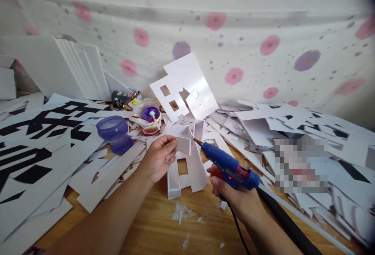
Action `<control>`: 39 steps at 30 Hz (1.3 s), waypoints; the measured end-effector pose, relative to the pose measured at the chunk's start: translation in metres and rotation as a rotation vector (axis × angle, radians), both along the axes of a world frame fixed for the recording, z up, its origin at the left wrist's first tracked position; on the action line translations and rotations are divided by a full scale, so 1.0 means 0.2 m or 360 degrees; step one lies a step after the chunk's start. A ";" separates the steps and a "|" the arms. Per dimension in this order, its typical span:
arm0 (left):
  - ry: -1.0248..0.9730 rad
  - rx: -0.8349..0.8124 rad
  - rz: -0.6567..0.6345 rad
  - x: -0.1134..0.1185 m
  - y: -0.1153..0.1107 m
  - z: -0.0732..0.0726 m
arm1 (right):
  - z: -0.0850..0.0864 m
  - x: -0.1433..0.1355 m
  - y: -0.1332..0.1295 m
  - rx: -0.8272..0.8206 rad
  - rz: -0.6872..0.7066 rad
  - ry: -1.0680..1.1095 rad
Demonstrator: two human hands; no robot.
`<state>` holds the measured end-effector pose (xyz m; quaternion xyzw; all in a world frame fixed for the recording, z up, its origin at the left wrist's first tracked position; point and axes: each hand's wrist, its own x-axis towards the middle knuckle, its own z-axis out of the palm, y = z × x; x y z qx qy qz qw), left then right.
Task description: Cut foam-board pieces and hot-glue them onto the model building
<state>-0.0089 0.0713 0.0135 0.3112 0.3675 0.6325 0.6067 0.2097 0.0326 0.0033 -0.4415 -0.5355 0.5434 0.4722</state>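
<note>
My left grip (164, 156) pinches a small white panel (183, 145); my right grip (225, 184) holds a blue glue gun (230, 165) (its red light glowing), nozzle near the panel's edge.

Hands: two in play, one left hand (162, 155), one right hand (224, 186).
Glue gun (225, 163): just the one out there.
Glue-gun light (230, 178): one, and it's red!
Jar (114, 133): a single one, purple.
Tub (150, 128): one on show.
Purple lid (146, 113): one, there it is.
Tall cut board (203, 87): one, folks, and two squarish windows in it.
Pink flowers (234, 76): more than ten across the cloth!
Purple flowers (307, 60): two clear ones, others faint.
White scraps (108, 192): dozens, overlapping, too many for an exact count.
</note>
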 end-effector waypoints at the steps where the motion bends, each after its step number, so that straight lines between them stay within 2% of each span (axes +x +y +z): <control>1: -0.0004 0.0005 -0.0006 0.00 -0.01 0.00 | 0.00 0.00 0.00 0.0027 -0.0004 -0.0051; 12: 0.0035 0.0019 -0.0088 0.00 -0.02 0.02 | -0.01 0.00 -0.02 0.0165 -0.0030 -0.0177; 27: 0.0033 0.0051 -0.0079 0.00 -0.02 0.01 | 0.00 0.00 -0.01 0.0401 -0.0047 -0.0269; 39: 0.0068 0.0043 -0.0050 -0.01 -0.02 0.01 | -0.06 0.00 -0.01 0.0314 -0.0100 -0.0208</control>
